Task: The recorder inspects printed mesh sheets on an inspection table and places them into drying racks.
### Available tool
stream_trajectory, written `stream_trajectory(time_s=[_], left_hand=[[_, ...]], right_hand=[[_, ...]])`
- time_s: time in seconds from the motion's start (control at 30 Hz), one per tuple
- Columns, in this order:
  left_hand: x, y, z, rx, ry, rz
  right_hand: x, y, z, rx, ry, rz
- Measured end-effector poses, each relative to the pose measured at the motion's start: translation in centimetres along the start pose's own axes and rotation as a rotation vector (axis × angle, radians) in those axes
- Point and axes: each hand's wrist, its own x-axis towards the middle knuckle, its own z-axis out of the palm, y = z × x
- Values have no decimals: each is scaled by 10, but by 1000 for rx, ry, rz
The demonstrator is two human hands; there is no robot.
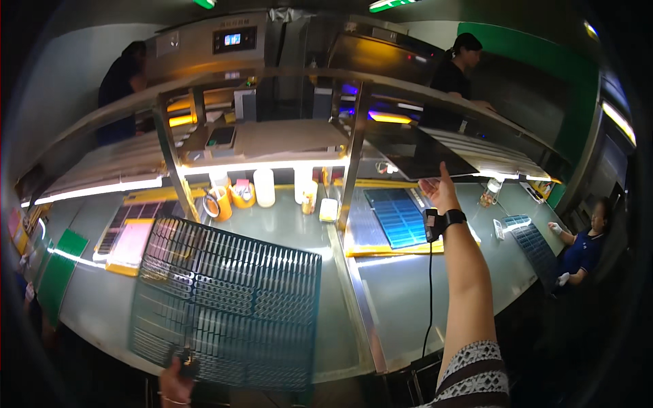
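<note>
A large dark green slotted panel (255, 299), like a circuit-board panel, tilts above the left part of the bench. My left hand (175, 386), slightly blurred, is closed at its lower left edge; a small dark object (183, 362) shows just above the fingers. My right arm reaches forward to the shelf. There my right hand (441, 194) is at the front edge of a flat black panel (425, 153), thumb over the edge and fingers curled below it. A dark strap and a small box (433, 224) with a hanging cable sit on my right wrist.
A blue panel (398, 217) lies on the bench (415, 292) beneath my right hand. Orange tape rolls (219, 204) and white bottles (264, 188) stand behind the slotted panel. A post (350, 149) rises between the bays. A co-worker (585, 245) handles another panel (530, 248) at right.
</note>
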Motion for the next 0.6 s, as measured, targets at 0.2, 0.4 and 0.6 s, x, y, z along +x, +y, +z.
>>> stream_trajectory(time_s=[0.2, 0.4, 0.6], left_hand=[[50, 164, 10, 260, 61, 368], [87, 239, 121, 885, -53, 467], [170, 152, 223, 1471, -582, 253]], right_hand=[[12, 6, 13, 364, 4, -98], [-79, 6, -30, 425, -140, -164], [-301, 8, -131, 193, 264, 19]])
